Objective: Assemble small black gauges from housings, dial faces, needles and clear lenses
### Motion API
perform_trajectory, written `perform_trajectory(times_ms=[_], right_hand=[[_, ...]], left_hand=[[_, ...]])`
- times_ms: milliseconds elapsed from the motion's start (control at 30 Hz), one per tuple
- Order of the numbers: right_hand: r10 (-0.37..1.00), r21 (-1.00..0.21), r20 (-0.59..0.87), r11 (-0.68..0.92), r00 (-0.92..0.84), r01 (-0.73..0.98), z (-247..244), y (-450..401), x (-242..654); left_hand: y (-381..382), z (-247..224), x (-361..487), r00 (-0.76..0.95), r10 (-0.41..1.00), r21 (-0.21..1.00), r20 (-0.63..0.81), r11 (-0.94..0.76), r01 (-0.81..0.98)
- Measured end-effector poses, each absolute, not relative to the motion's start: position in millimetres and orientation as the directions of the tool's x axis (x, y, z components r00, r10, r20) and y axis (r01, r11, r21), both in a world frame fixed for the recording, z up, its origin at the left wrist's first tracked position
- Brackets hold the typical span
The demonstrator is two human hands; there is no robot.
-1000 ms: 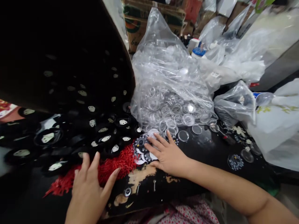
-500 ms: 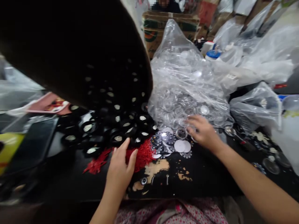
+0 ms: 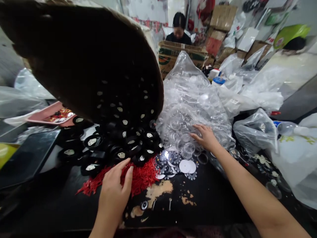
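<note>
- We are holding our left hand (image 3: 114, 185) low over the red strips (image 3: 145, 177); its grip is spread, the thumb standing apart from the forefinger, and nothing is showing between them.
- Our right hand (image 3: 207, 138) is hovering over or touching the heap of clear rings (image 3: 188, 148); we cannot tell which. Its grip is spread too, the thumb lying below the stretched fingers.
- The rings are filling the front of a clear bag (image 3: 184, 77), with some lying at its mouth on the bench (image 3: 200, 215).
- Printed discs (image 3: 162, 169) are lying in a loose pile between the strips and the rings, and white discs (image 3: 185, 166) are overlapping on the pile's right side.
- Black round parts (image 3: 92, 142) are crowding behind the strips, beneath a big dark container (image 3: 99, 56) that is leaning over them.
- A dark screen (image 3: 32, 155) is lying far left, and a pink tray (image 3: 37, 116) is holding small red and yellow pieces behind it.
- Nearer us, a small round part (image 3: 144, 205) is sitting beside a worn patch.
</note>
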State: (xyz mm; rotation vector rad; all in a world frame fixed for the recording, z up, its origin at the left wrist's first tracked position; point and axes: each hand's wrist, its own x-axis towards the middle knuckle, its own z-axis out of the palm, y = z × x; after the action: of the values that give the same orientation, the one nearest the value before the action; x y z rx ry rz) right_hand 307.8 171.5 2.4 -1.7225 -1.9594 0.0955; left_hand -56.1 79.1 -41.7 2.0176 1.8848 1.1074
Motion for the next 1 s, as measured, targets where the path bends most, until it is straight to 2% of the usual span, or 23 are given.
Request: perform_trajectory(times_ms=[167,300,500,733,867,1000], right_hand=[[0.887,-0.430,0.455,0.293,-0.076,0.854,58,156,279],[0.893,-0.504,0.388,0.413,-0.228,0.758,82,125,249],[0.935,-0.660,0.127,0.328,-0.330,0.676,34,46,234],[0.927,-0.746,0.110,0.315,-0.358,0.587,3,5,206],[0.915,-0.761,0.120,0.334,-0.385,0.556,2,9,204],[0.906,-0.776,0.110,0.335,-0.409,0.534,1,13,201]], left_hand=[[81,-42,-57,-0.095,0.900,0.610,0.425,-0.208,0.764],[71,-37,-58,-0.184,0.890,0.692,0.417,-0.180,0.699],[60,-26,-66,-0.244,0.916,0.675,0.320,-0.040,0.736],[91,-3,-38,-0.207,0.961,0.709,0.184,0.016,0.705],[94,-4,-37,-0.285,0.952,0.814,0.109,0.079,0.576],[92,-7,-48,-0.341,0.940,0.937,0.036,0.086,0.337]])
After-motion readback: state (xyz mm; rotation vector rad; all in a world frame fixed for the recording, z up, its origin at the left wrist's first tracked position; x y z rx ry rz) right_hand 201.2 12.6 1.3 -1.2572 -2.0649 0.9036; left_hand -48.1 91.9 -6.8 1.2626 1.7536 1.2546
